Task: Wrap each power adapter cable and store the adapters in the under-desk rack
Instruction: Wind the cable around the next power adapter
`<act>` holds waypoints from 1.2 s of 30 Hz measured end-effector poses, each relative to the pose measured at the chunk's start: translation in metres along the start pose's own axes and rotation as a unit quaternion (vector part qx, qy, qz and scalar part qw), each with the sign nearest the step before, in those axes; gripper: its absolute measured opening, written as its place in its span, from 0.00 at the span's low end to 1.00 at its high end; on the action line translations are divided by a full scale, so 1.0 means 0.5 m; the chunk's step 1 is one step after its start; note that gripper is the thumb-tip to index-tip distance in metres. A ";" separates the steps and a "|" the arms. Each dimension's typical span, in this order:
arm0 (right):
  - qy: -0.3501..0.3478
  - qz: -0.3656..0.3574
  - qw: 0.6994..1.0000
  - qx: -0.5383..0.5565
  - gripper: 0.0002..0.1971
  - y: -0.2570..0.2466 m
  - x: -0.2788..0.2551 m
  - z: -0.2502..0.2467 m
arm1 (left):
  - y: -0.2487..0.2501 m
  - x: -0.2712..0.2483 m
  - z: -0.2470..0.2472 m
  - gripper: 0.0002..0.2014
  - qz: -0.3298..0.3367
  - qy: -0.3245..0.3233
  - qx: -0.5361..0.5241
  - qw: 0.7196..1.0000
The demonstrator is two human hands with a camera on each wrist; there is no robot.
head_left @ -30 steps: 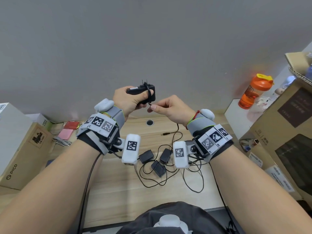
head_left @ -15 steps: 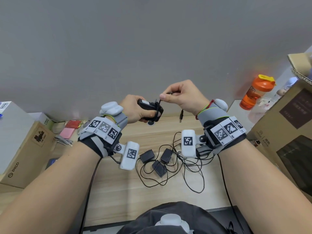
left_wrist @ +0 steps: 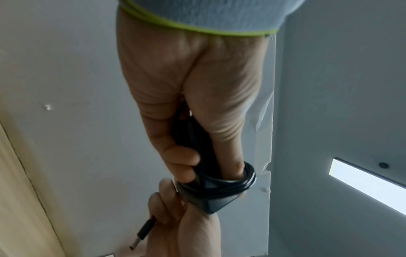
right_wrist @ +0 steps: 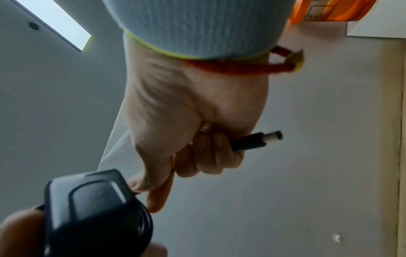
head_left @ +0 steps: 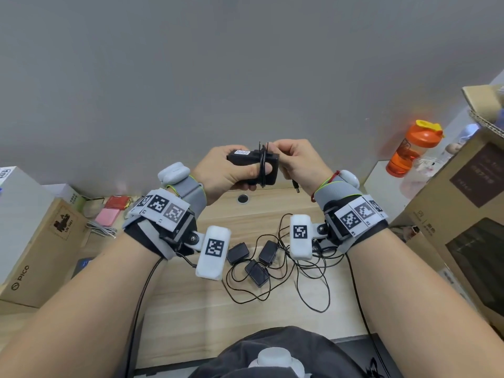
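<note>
My left hand [head_left: 221, 175] grips a black power adapter [head_left: 245, 160] in the air above the desk, thumb across its front. Its thin black cable [head_left: 263, 170] is wound in several turns around the body, seen as a coil [left_wrist: 239, 184] in the left wrist view. My right hand [head_left: 297, 165] pinches the cable's free end beside the adapter [right_wrist: 92, 208]. The barrel plug [right_wrist: 257, 141] sticks out below its curled fingers [right_wrist: 211, 156]. Three more black adapters [head_left: 256, 272] lie on the wooden desk [head_left: 191, 309] in tangled loose cables [head_left: 305, 271].
Cardboard boxes stand at the left [head_left: 35, 241] and right [head_left: 458, 227]. An orange bottle [head_left: 411, 151] sits on a white surface at the right. Pink and red small items [head_left: 109, 214] lie at the back left. A cable hole [head_left: 242, 198] is in the desk near the grey wall.
My right hand went up and over the adapter, then down close beside it, laying another turn of cable. The loose tail has grown short; only the plug hangs free.
</note>
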State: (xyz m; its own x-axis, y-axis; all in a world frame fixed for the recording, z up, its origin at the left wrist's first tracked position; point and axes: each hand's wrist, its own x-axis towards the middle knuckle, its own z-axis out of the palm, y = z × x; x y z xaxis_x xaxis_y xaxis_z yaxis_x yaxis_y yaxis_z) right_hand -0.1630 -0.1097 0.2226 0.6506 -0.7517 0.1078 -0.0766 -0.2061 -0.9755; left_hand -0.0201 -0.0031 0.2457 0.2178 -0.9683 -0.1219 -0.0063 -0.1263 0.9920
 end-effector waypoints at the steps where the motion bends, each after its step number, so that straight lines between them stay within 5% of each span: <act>1: 0.001 0.007 1.000 0.001 0.17 0.005 0.001 0.004 | -0.001 0.002 0.001 0.13 0.001 0.007 -0.011 1.000; 10: -0.055 0.058 0.996 0.032 0.15 0.037 -0.008 0.042 | -0.010 0.026 -0.005 0.21 0.018 0.083 -0.130 0.988; 25: -0.073 0.017 0.969 -0.234 0.17 -0.020 -0.012 0.050 | -0.045 0.060 -0.041 0.17 -0.022 0.213 -0.168 0.962; 30: -0.055 0.016 0.996 -0.068 0.02 -0.034 -0.015 0.050 | -0.051 0.059 -0.038 0.18 -0.023 0.213 -0.142 0.966; 36: -0.102 0.016 0.994 0.036 0.03 -0.036 -0.016 0.058 | -0.055 0.052 -0.030 0.14 0.015 0.200 -0.097 0.975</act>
State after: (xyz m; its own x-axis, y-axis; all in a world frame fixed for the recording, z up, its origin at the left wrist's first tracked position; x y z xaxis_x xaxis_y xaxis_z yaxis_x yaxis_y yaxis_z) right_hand -0.1450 -0.0819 0.2337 0.7894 -0.6125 0.0417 -0.0510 -0.1331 -0.9898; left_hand 0.0005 -0.0215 0.2157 0.5830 -0.8053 -0.1077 0.1577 -0.0179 0.9873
